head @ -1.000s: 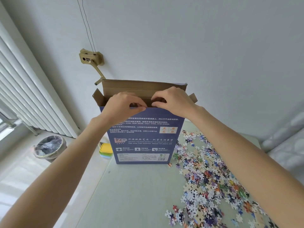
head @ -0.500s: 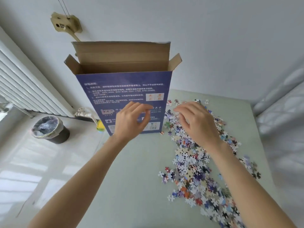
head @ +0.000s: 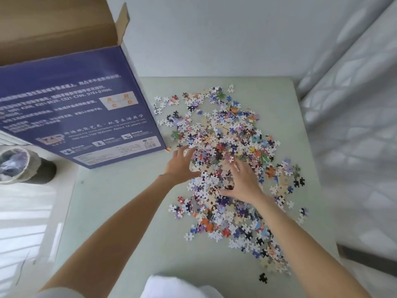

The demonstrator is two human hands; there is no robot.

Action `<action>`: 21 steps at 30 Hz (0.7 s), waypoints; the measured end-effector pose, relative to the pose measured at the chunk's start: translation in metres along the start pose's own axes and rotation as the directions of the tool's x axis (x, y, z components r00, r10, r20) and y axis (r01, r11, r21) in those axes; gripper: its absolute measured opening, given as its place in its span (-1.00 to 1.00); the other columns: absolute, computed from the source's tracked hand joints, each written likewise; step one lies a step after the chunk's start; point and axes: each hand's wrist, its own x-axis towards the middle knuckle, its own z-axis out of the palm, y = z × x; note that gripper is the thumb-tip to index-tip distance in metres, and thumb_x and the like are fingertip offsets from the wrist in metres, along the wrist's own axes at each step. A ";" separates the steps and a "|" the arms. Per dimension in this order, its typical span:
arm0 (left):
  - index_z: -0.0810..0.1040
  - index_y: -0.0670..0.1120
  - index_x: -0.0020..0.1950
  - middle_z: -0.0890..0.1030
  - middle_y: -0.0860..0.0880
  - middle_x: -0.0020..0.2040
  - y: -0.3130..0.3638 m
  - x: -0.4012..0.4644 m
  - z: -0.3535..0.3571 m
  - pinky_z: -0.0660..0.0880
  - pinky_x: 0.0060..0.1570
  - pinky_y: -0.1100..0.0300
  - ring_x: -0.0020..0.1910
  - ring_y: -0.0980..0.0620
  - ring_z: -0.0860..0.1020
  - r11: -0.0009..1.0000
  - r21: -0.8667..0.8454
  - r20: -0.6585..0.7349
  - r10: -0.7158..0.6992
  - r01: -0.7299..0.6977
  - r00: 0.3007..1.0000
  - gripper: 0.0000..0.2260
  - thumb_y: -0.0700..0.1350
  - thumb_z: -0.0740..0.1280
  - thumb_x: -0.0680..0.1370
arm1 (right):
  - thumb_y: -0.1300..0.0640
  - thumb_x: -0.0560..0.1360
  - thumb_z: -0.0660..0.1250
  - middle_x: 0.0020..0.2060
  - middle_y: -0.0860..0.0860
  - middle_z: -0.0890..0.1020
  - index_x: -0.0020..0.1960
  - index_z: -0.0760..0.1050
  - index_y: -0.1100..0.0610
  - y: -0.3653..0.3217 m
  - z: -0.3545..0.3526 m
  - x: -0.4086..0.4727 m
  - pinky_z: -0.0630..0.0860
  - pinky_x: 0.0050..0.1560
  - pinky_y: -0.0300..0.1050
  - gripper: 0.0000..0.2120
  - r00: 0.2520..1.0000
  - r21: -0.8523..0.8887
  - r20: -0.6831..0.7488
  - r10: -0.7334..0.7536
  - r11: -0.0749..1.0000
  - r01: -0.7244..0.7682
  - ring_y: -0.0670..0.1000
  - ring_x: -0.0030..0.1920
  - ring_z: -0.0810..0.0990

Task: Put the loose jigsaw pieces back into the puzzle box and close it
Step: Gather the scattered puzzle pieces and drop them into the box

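The blue puzzle box (head: 77, 117) stands upright at the left of the table, its brown top flaps (head: 64, 24) open. A wide heap of loose jigsaw pieces (head: 232, 134) covers the table's right half. My left hand (head: 181, 165) lies at the heap's left edge with fingers spread, touching the pieces. My right hand (head: 243, 181) rests flat on the middle of the heap, fingers stretched forward. Neither hand holds a piece that I can see.
The pale green table (head: 120, 211) ends on the left above a sunlit floor with a lined waste bin (head: 15, 165). A white wall stands behind, and a white patterned surface (head: 354, 125) lies to the right. A single black piece (head: 263, 277) lies near the front edge.
Both hands left the box's top flaps, came down past its front face and now lie on the heap of pieces. The view has tilted down and right.
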 end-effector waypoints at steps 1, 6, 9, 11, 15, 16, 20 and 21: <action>0.11 0.09 0.49 0.14 -0.07 0.49 0.002 0.007 0.003 0.42 0.21 -0.04 0.45 -0.11 0.14 1.000 -0.007 -0.037 -0.030 0.029 0.999 -0.31 0.14 0.37 0.46 | -0.33 0.27 0.40 0.51 0.13 -0.15 0.51 -0.18 -0.11 -0.002 0.011 0.001 0.00 0.44 0.26 0.05 1.000 -0.017 0.027 0.006 1.000 -0.006 0.22 0.50 -0.11; 0.22 0.12 0.45 0.16 -0.03 0.49 0.007 0.032 0.012 0.33 0.30 -0.12 0.46 -0.12 0.10 0.991 -0.065 -0.132 -0.129 0.121 0.983 -0.47 0.19 0.25 0.52 | -0.36 0.23 0.41 0.49 0.12 -0.26 0.49 -0.17 -0.19 -0.026 0.041 0.002 -0.01 0.40 0.30 0.06 1.000 0.026 -0.026 0.017 1.000 -0.017 0.29 0.47 -0.14; 0.31 0.21 0.39 0.19 0.04 0.49 0.006 0.031 0.017 0.33 0.32 -0.11 0.46 -0.09 0.10 0.999 0.013 -0.072 -0.044 0.045 0.996 -0.56 0.14 0.28 0.52 | -0.30 0.25 0.44 0.51 0.10 -0.11 0.47 0.03 -0.16 -0.032 0.043 0.010 0.16 0.39 0.25 -0.06 0.994 0.036 -0.104 -0.014 0.999 0.018 0.27 0.46 -0.01; 0.37 0.22 0.35 0.24 0.04 0.47 0.003 0.023 0.020 0.34 0.29 -0.05 0.44 -0.06 0.16 0.999 0.039 -0.094 0.022 -0.018 0.995 -0.63 0.06 0.28 0.55 | -0.23 0.29 0.44 0.49 0.12 0.04 0.45 0.15 -0.10 -0.030 0.042 0.015 0.26 0.37 0.16 -0.17 0.982 0.080 -0.187 -0.021 0.996 0.037 0.21 0.44 0.11; 0.44 0.19 0.31 0.28 0.03 0.45 -0.004 0.003 0.024 0.39 0.24 0.04 0.40 -0.02 0.24 0.996 0.026 -0.121 0.085 -0.083 0.989 -0.68 -0.04 0.25 0.57 | -0.19 0.35 0.41 0.38 0.09 0.27 0.41 0.24 -0.05 -0.021 0.036 0.021 0.27 0.31 -0.03 -0.29 0.966 0.070 -0.259 -0.019 0.997 0.038 0.10 0.34 0.25; 0.43 0.19 0.31 0.27 0.03 0.45 -0.005 -0.001 0.026 0.40 0.24 0.05 0.40 -0.02 0.24 0.995 0.036 -0.110 0.101 -0.098 0.989 -0.68 -0.03 0.26 0.56 | -0.21 0.34 0.40 0.34 0.06 0.32 0.40 0.26 -0.05 -0.019 0.034 0.021 0.26 0.30 -0.04 -0.30 0.962 0.040 -0.272 -0.028 0.998 0.041 0.09 0.31 0.27; 0.36 0.17 0.35 0.24 0.02 0.43 -0.003 -0.014 0.030 0.39 0.26 0.07 0.39 0.00 0.24 0.993 0.023 -0.009 0.115 -0.115 0.993 -0.59 0.08 0.30 0.51 | -0.30 0.28 0.40 0.43 0.12 0.16 0.42 0.21 -0.08 -0.018 0.035 0.015 0.16 0.40 0.18 -0.20 0.976 0.056 -0.216 -0.001 0.998 0.013 0.19 0.41 0.11; 0.33 0.17 0.37 0.24 0.00 0.41 -0.002 -0.014 0.030 0.38 0.27 0.07 0.37 -0.01 0.24 0.992 0.026 0.023 0.126 -0.126 0.992 -0.52 0.11 0.34 0.47 | -0.32 0.28 0.39 0.47 0.15 0.05 0.45 0.14 -0.09 -0.017 0.035 0.014 0.09 0.41 0.21 -0.15 0.984 0.055 -0.178 0.005 0.998 0.005 0.22 0.44 0.05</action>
